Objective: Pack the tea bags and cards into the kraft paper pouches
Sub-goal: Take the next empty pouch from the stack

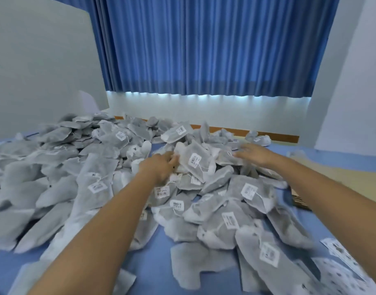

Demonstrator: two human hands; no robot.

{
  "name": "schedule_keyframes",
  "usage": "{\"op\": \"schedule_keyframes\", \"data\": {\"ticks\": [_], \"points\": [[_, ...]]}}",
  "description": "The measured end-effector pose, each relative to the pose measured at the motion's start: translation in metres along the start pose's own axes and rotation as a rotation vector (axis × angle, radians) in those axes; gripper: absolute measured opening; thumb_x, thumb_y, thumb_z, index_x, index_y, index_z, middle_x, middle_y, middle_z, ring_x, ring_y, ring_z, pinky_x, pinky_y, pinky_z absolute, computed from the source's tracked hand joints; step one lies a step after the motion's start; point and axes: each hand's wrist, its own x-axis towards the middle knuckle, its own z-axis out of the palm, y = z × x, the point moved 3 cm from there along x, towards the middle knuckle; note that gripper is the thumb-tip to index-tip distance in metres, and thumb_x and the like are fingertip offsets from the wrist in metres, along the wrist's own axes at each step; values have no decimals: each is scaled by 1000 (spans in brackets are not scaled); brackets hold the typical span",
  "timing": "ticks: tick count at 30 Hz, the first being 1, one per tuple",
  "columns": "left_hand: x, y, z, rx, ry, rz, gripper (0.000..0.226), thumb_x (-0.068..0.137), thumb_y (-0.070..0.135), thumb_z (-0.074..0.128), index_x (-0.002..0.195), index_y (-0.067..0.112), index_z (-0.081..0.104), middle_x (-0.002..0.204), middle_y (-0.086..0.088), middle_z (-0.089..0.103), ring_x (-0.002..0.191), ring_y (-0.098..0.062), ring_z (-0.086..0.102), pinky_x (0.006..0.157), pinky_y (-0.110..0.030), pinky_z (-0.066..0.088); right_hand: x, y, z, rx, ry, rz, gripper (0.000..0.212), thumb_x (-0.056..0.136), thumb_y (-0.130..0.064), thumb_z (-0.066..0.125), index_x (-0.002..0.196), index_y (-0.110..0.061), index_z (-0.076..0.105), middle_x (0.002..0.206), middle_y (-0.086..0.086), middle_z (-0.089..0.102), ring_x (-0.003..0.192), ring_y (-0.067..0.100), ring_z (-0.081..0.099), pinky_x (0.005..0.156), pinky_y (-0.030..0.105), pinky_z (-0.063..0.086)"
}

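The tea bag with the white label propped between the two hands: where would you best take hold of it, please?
The tea bag lies tilted on top of the heap, its upper-left end raised and free and its lower end tucked among the others. So probably pinch that raised end, coming from the left with the left hand, which is right beside it.

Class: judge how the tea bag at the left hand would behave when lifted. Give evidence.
Probably floppy: the tea bag bends over the pile beneath. Likely light: thin paper, bags heaped loosely. Its tag may snag neighbours as the left hand pulls.
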Motion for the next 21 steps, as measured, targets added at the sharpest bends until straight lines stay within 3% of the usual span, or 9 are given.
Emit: {"op": "schedule_keyframes", "data": {"ticks": [2,4,8,11,14,16,18,21], "points": [[-22,-11,-15,39,202,-40,51,98,43,32,146,32,19,105,-8,59,86,-26,58,65,-35,48,-32,22,-6,-4,28,42,60,93,-47,53,142,-12,43,150,8,40,134,27,40,106,35,30],[-42,-28,-22,94,315,-75,53,98,52,18,147,33,20,88,-9,62,77,-26,60,67,-34,48,-58,42,-2,29,38,90,61,95,-45,51,144,-12,38,152,9,36,137,28,36,107,35,27],[-72,-61,-22,287,328,-175,57,98,50,24,148,24,24,131,-15,53,116,-34,50,95,-43,37,-82,49,36,222,-113,164,71,94,-52,47,152,-20,22,159,-1,20,145,21,22,115,36,17],[-91,-73,-20,315,365,-161,53,97,48,31,141,19,39,126,-15,55,113,-34,50,96,-44,36,-67,27,63,234,-42,219,71,95,-53,45,149,-11,28,156,8,28,142,29,28,115,38,22],[-104,-88,-33,343,474,-198,50,96,46,36,134,17,49,128,-17,55,119,-37,47,103,-52,28,-45,-19,71,-68,163,318,80,91,-61,42,147,-5,30,156,17,22,143,38,18,116,50,17],[-112,-110,-44,383,422,-360,52,96,51,29,139,26,42,140,-15,45,130,-37,35,107,-58,18,-37,-61,81,-248,197,252,87,90,-64,39,151,-6,18,160,15,4,147,36,0,117,53,6],[-119,-141,-42,329,313,-558,55,94,57,17,143,35,30,150,-13,28,137,-40,22,105,-63,18,-32,-100,103,-327,163,81,92,88,-68,40,152,-8,13,161,13,-3,147,34,-9,116,53,-1],[-133,-172,-16,-51,204,-715,57,91,61,10,142,41,25,154,-11,19,136,-42,21,106,-65,17,-35,-137,145,-265,-7,-125,93,86,-69,44,154,-16,8,161,8,-10,146,33,-16,116,54,-2]]}}
